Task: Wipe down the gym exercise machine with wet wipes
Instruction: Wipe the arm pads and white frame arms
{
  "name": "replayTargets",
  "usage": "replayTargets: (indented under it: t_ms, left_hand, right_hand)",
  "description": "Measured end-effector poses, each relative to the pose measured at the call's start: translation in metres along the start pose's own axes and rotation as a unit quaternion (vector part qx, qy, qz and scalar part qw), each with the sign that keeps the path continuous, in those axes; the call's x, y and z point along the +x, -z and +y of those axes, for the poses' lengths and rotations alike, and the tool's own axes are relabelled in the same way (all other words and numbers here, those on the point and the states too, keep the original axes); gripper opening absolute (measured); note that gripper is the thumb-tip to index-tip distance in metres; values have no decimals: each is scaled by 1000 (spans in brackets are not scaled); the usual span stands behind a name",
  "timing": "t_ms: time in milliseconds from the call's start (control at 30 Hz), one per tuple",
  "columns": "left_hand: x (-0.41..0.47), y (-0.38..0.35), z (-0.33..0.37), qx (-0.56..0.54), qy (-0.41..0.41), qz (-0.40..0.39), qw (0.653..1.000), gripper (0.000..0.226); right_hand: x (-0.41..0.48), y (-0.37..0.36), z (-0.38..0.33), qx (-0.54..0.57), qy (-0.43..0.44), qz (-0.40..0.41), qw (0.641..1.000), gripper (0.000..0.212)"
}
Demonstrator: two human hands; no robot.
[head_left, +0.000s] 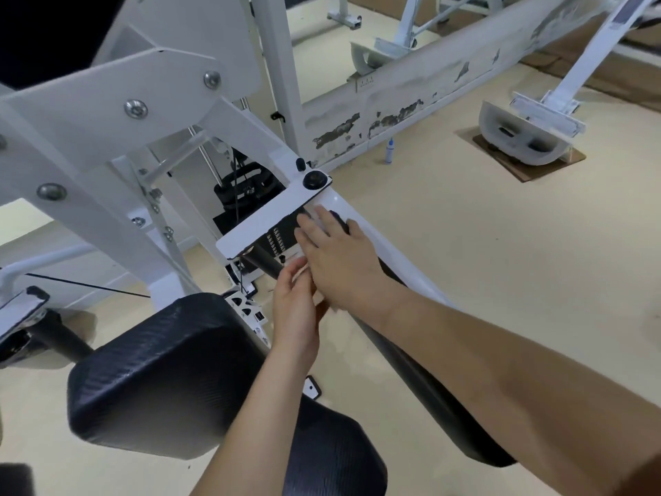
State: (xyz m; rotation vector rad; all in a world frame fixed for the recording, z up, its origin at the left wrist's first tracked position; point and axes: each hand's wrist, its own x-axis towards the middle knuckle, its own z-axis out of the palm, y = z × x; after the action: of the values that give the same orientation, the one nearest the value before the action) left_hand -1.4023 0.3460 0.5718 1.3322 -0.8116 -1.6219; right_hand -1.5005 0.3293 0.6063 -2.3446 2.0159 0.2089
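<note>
Head view: making out what on the gym machine (107, 137)?

Pressing the right hand (339, 259) flat onto the white sloping beam (390, 254), fingers (322, 220) straight and relaxed, gripping nothing visible. Holding the left hand (295, 309) just beside that wrist, thumb close to the fingers; cannot tell whether pinching something or hanging slack.

Spotting the wet wipe anywhere?

Not making it out for certain. Guessing at it lying under the right palm or between the two hands, going by a pale scrap too blurred to call.

Judging progress how?

Reading it as mid-wipe on the beam, early or middling at best. Finding no damp streaks to mark finished parts. Probably leaving for later the black seat pad (161, 370), the long black back pad (425, 384) passing under the right forearm, the bolted white plates (171, 77) and the weight stack (246, 191) behind the frame.

And the room?

Looking down on a cream floor (500, 281), matt and even. Facing a low wall (411, 98) with paint peeling in dark patches, a small bottle (389, 152) standing at its foot. Noting another white machine's foot (518, 137) resting on cardboard (536, 170), well apart from the hands.
</note>
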Motion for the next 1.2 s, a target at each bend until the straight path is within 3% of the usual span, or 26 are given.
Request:
replayTargets:
  t_ms: [67, 200, 300, 400, 467, 667, 767, 833, 933, 1000, 1067, 1100, 1167, 1200]
  left_hand:
    - [-5, 1, -3, -42, 32, -36, 998, 31]
    - [-12, -19, -3, 26, 20, -81, 996, 50]
    - [4, -28, -3, 49, 17, -68, 996, 65]
    - [22, -25, -12, 21, 30, -45, 998, 90]
    - [18, -27, -25, 18, 24, -35, 999, 82]
    - [-69, -45, -81, -9, 37, -55, 998, 88]
    - [-115, -63, -99, -1, 66, -42, 997, 75]
    - [-139, -73, -105, 33, 45, -14, 998, 66]
    - [-168, -74, -107, 86, -51, 35, 994, 36]
    - [-187, -74, -100, 109, -77, 112, 985, 22]
    - [-206, -77, -92, 98, -79, 184, 975, 25]
    - [-215, -82, -85, 44, -73, 187, 979, 25]
    - [-232, -97, -67, -71, -53, 112, 990, 24]
    - [-238, -105, -60, -78, -49, 72, 993, 29]
  right_hand:
    - [-36, -5, -1, -26, 22, -15, 999, 63]
    - [-81, -14, -3, -42, 20, -39, 998, 64]
    - [-73, -11, -2, 5, -4, -9, 1000, 68]
    - [-72, -7, 0, 124, -33, 16, 992, 60]
    - [-80, -2, 4, 199, -40, 32, 979, 55]
    - [-141, -5, 23, 406, -74, 88, 907, 50]
    - [-173, -9, 37, 474, -85, 93, 872, 50]
    - [-194, -10, 49, 545, -104, 81, 828, 50]
    - [-224, -14, 68, 636, -113, 43, 762, 51]
    - [-244, -15, 81, 667, -92, 17, 739, 47]
    - [-261, -16, 94, 691, -70, -2, 720, 43]
    - [-268, -15, 102, 699, -59, -16, 713, 42]
    - [-278, -12, 118, 716, -24, -43, 697, 46]
    - [-281, -10, 126, 728, 0, -67, 682, 50]
